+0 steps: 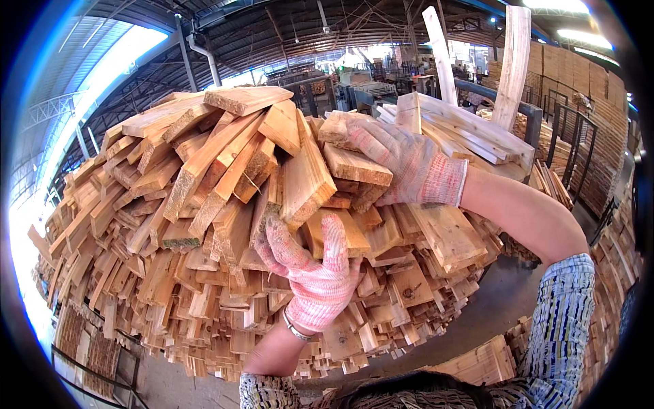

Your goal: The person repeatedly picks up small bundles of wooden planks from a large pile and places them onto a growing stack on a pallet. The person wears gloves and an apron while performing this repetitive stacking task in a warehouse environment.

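Observation:
A big heap of sawn wooden boards lies before me, end faces toward me. My right hand, in a knitted glove, reaches over the upper right of the heap. Its fingers curl over the side of a short wooden board, with the thumb lower down. My left hand, also gloved, is at the front of the heap with thumb and fingers spread. Its fingertips touch board ends just below a thick tilted board; the thumb lies against another board end.
At the right, pale planks lie by a metal frame, with two uprights rising there. Stacked wood lines the far right. Below are the concrete floor and more boards. A metal rack stands lower left.

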`<state>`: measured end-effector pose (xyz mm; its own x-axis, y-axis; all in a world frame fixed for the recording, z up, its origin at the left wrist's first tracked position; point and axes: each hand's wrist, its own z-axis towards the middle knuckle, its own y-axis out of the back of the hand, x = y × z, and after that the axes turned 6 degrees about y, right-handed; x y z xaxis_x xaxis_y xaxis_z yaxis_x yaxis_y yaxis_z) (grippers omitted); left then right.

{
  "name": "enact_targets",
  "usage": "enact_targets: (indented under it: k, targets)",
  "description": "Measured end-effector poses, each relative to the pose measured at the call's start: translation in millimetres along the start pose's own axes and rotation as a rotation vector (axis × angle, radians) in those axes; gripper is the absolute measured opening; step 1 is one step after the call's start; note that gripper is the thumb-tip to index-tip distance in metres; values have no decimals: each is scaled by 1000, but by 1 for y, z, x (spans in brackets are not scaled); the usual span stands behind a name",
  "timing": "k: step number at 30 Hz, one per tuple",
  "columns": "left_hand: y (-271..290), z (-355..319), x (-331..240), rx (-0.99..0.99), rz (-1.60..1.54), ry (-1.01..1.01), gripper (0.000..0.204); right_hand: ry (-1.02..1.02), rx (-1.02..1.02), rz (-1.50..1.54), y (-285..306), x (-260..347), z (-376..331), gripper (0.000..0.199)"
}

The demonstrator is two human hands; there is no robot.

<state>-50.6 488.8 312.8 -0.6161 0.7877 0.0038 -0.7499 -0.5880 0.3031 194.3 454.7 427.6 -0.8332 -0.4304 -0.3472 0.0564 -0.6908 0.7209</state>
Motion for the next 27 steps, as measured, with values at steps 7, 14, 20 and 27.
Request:
enact_targets:
  k: [7, 14, 20, 27]
  targets:
    - [-33, 50, -24, -467, 6, 144, 43, 165, -12, 75, 2, -23, 18, 104]
    - [-24, 74, -55, -272, 75, 12, 40, -194, -32, 536, 15, -47, -9, 92]
    - [5, 53, -16, -245, -206, -166, 83, -379, 181, 176, 40, -25, -11, 106]
    - [47, -1, 26, -237, -327, -168, 101, -312, 490, 83, 67, -16, 23, 97]
